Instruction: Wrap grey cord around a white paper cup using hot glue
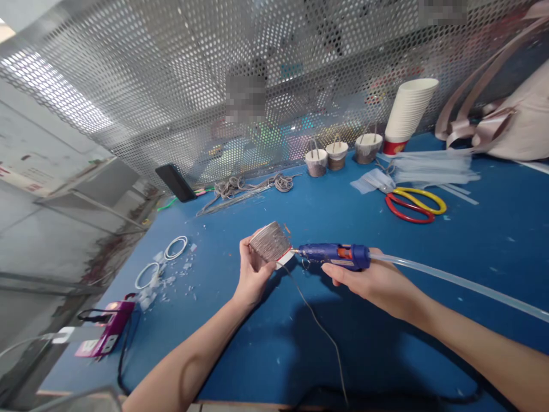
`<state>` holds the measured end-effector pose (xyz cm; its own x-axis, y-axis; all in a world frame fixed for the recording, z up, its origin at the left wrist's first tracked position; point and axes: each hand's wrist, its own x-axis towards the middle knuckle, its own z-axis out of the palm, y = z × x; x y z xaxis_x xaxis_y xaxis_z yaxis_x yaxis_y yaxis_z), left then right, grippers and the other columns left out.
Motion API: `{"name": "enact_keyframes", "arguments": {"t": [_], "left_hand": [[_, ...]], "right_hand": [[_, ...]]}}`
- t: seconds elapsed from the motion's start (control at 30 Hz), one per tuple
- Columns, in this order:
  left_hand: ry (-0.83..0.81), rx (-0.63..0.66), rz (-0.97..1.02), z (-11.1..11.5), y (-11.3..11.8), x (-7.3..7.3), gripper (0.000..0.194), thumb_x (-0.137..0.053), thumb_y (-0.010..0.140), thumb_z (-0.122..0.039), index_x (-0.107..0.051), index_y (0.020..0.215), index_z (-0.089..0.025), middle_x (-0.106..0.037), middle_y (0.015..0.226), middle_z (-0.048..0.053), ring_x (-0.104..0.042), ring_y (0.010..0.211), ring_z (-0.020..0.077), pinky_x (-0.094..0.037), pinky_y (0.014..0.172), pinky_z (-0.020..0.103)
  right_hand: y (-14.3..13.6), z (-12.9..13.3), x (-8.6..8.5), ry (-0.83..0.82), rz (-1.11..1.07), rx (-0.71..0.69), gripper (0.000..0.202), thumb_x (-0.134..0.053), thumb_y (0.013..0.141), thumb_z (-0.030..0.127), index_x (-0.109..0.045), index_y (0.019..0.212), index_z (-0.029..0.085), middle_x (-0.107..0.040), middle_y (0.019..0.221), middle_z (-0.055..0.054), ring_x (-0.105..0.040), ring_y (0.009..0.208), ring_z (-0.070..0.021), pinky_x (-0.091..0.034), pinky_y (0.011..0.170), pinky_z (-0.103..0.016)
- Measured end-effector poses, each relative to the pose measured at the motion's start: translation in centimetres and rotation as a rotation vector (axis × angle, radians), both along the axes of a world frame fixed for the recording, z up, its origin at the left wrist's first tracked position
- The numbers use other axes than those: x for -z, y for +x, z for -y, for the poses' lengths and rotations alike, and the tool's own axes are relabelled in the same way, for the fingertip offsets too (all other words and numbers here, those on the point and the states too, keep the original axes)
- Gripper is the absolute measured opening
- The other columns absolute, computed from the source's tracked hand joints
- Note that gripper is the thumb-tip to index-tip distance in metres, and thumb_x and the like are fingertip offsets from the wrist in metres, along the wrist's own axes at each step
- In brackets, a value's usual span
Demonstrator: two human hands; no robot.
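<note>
Tabletop (240, 366) underlies one glue gun (328, 254), seemingly three baskets (317, 166)

The small white paper cup (271, 245), wrapped in thin gray-brown string, lies tipped in the left hand (254, 280). The blue glue gun (332, 255), held in the right hand (377, 283), points its tip at the cup.

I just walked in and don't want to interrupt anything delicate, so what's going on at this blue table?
The left hand holds a tilted, cord-wrapped cup. The right hand holds a blue glue gun, its nozzle at the cup's red-and-white edge. Loose cord trails from the cup. Farther back, scissors lie on the table, and three small handled baskets stand beside stacked cups.
</note>
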<state>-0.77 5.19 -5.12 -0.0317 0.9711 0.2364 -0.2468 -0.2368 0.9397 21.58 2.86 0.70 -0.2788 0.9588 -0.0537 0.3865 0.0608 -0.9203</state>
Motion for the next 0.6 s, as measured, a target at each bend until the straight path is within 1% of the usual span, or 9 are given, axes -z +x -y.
{"name": "enact_keyframes", "arguments": {"t": [0.07,0.13,0.23,0.3,0.4,0.47,0.53,0.6], "left_hand": [[0.013,0.016,-0.018,0.0,-0.08,0.12,0.05,-0.082,0.064,-0.029,-0.048,0.101,-0.028,-0.054,0.121,0.004,-0.056,0.113,0.0208,-0.049,0.098,0.041],[0.025,0.026,-0.033,-0.02,-0.17,0.22,0.051,-0.081,0.064,-0.031,-0.048,0.102,-0.028,-0.052,0.124,0.005,-0.055,0.114,0.0217,-0.05,0.097,0.04],[0.027,0.03,-0.045,0.01,-0.21,0.26,0.052,-0.082,0.064,-0.031,-0.047,0.103,-0.028,-0.05,0.128,0.005,-0.055,0.114,0.0218,-0.052,0.095,0.04],[0.028,0.027,-0.049,0.05,-0.17,0.25,0.052,-0.082,0.064,-0.031,-0.047,0.103,-0.028,-0.049,0.13,0.005,-0.055,0.114,0.0214,-0.052,0.095,0.039],[0.039,0.01,-0.055,0.1,-0.12,0.26,0.053,-0.082,0.064,-0.032,-0.047,0.104,-0.027,-0.048,0.131,0.006,-0.056,0.113,0.0213,-0.053,0.093,0.039],[0.047,0.005,-0.059,0.11,-0.15,0.29,0.054,-0.081,0.064,-0.032,-0.047,0.105,-0.027,-0.048,0.131,0.006,-0.057,0.112,0.021,-0.053,0.093,0.039],[0.049,0.01,-0.058,0.1,-0.2,0.3,0.054,-0.081,0.065,-0.032,-0.047,0.105,-0.027,-0.048,0.132,0.006,-0.057,0.111,0.0207,-0.053,0.094,0.039],[0.05,0.014,-0.056,0.08,-0.24,0.28,0.053,-0.081,0.065,-0.032,-0.047,0.105,-0.028,-0.048,0.132,0.006,-0.056,0.113,0.0207,-0.052,0.095,0.04]], "right_hand": [[-0.01,-0.06,0.19,0.012,-0.007,-0.01,0.034,-0.054,0.081,0.037,-0.051,0.051,0.022,-0.046,0.045,0.005,-0.041,0.042,-0.01,-0.034,0.044,-0.024],[-0.06,-0.03,0.41,0.029,-0.011,-0.012,0.033,-0.054,0.081,0.038,-0.053,0.053,0.022,-0.05,0.047,0.004,-0.046,0.045,-0.0116,-0.036,0.047,-0.024],[-0.21,0.27,0.68,0.045,-0.028,0.0,0.025,-0.054,0.081,0.039,-0.062,0.064,0.022,-0.06,0.056,0.001,-0.055,0.056,-0.0151,-0.043,0.055,-0.026],[-0.3,0.57,0.73,0.05,-0.026,-0.001,0.023,-0.054,0.08,0.038,-0.065,0.068,0.022,-0.063,0.061,-0.001,-0.057,0.059,-0.016,-0.045,0.058,-0.026],[-0.29,0.86,0.66,0.047,-0.002,-0.01,0.025,-0.056,0.079,0.038,-0.062,0.063,0.021,-0.058,0.056,0.0,-0.052,0.052,-0.014,-0.042,0.05,-0.025],[-0.18,0.84,0.59,0.036,0.006,0.023,0.025,-0.057,0.079,0.039,-0.061,0.063,0.02,-0.056,0.053,0.002,-0.049,0.049,-0.0129,-0.039,0.046,-0.024],[-0.01,0.67,0.57,0.031,0.015,0.057,0.023,-0.059,0.079,0.039,-0.064,0.067,0.02,-0.06,0.056,0.001,-0.053,0.051,-0.014,-0.041,0.047,-0.024],[0.18,0.41,0.61,0.052,0.019,0.054,0.022,-0.059,0.079,0.039,-0.067,0.071,0.02,-0.066,0.062,-0.001,-0.06,0.059,-0.0169,-0.045,0.053,-0.025]]}}
